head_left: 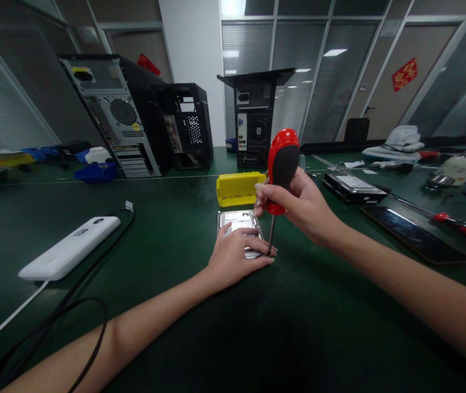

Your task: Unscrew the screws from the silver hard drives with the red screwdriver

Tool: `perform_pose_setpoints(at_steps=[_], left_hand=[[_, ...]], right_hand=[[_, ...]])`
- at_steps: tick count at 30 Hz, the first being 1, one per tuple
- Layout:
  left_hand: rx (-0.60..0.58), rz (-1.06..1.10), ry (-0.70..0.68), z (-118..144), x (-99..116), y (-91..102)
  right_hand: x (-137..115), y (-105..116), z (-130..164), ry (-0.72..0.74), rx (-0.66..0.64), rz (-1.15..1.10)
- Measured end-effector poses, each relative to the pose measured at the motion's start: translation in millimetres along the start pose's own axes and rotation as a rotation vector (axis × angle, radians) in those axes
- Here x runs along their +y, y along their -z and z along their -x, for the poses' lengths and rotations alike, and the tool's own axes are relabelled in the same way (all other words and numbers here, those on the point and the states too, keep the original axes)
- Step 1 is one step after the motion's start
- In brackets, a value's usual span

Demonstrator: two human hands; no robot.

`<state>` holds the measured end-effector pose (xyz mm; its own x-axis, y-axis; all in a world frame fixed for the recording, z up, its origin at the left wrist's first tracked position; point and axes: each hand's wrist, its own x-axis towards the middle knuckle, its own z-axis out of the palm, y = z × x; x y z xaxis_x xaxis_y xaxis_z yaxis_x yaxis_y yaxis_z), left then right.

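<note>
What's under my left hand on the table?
The left hand lies flat on a silver hard drive, whose far end shows. The screwdriver tip meets its near right corner. The hand covers the drive's near half, so any screws there cannot be seen.

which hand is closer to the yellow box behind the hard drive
Right. The right hand grips the screwdriver just right of the yellow box, its fingertips near the box's corner. The left hand lies flat on the hard drive, nearer the camera.
</note>
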<state>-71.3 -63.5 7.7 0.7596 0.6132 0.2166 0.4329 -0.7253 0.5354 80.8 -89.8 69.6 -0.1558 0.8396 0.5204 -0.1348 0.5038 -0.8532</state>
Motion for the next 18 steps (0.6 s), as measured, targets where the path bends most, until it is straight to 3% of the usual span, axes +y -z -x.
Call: perform_pose_setpoints(at_steps=[6,18], left_hand=[[0.009,0.0,0.006,0.3,-0.8,-0.9],[0.177,-0.034,-0.01,4.7,2.2,-7.5]], right_hand=[[-0.7,-1.6,1.1,0.027,-0.048,-0.028],[5.1,-12.2,2.7,0.089,-0.033,-0.039]])
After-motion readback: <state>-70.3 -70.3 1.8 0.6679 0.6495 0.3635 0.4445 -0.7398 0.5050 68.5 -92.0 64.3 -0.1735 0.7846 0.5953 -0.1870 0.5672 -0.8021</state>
